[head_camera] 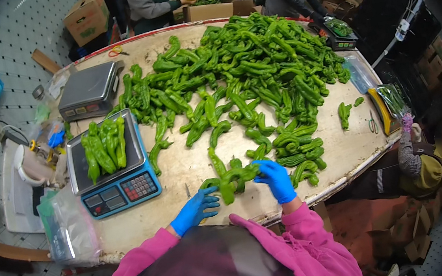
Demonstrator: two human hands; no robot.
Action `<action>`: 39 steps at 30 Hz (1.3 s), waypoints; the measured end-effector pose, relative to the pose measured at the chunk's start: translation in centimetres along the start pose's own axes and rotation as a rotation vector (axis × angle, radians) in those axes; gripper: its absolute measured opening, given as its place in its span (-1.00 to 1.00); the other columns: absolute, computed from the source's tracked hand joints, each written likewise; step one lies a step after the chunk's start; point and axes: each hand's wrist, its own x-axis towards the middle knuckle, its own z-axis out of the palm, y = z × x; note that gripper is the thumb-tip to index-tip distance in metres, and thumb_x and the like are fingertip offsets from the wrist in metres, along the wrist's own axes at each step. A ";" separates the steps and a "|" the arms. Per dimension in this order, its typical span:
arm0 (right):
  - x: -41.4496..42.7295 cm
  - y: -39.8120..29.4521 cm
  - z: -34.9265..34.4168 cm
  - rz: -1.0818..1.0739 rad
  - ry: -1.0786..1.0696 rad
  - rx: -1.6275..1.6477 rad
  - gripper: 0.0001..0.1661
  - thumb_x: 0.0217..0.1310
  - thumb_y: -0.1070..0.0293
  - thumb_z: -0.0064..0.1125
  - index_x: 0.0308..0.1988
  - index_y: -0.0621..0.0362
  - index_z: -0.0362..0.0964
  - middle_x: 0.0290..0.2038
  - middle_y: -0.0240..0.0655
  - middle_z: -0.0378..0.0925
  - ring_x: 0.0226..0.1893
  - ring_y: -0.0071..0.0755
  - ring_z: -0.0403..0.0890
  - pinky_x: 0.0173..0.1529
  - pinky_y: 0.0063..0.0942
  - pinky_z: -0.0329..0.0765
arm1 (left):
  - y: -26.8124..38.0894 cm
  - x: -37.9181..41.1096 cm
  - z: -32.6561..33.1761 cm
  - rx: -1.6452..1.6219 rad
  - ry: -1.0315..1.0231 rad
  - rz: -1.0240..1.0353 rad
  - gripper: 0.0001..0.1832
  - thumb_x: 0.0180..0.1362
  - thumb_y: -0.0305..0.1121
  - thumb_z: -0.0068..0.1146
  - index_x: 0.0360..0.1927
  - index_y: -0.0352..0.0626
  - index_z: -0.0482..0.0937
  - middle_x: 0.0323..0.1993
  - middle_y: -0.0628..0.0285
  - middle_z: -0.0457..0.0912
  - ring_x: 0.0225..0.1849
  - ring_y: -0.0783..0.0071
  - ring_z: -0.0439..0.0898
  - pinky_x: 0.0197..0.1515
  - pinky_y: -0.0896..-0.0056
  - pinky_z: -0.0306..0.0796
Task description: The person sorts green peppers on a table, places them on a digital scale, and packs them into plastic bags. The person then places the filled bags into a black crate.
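Observation:
My left hand (pixel 196 211), in a blue glove, is beside a small group of green peppers (pixel 227 192) near the table's front edge, its fingers apart and holding nothing that I can see. On the other side of that group, the fingertips of my blue-gloved right hand (pixel 274 180) touch the end of a curved green pepper (pixel 251 171); whether they grip it is unclear. Several green peppers (pixel 103 149) lie side by side on the pan of a blue digital scale (pixel 122 194). A large heap of green peppers (pixel 260 55) covers the far middle of the table.
A grey scale (pixel 87 89) stands at the back left, near orange-handled scissors (pixel 118 51). Plastic bags (pixel 72 228) hang over the front-left edge. Co-workers stand at the far side and at the right, by scales (pixel 344 36) with bagged peppers. Green-handled scissors (pixel 372 124) lie at the right.

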 end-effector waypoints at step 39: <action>18.4 -8.5 -15.5 -0.805 0.421 -1.050 -0.44 -0.23 0.36 0.52 -0.13 0.09 0.49 -0.04 -0.18 0.49 0.20 0.09 0.35 0.21 -0.08 0.33 | 3.5 4.3 1.4 0.411 0.144 0.115 -0.61 0.34 -0.28 0.01 0.15 -0.27 0.47 0.02 0.17 0.60 -0.07 0.45 0.57 0.07 0.40 0.43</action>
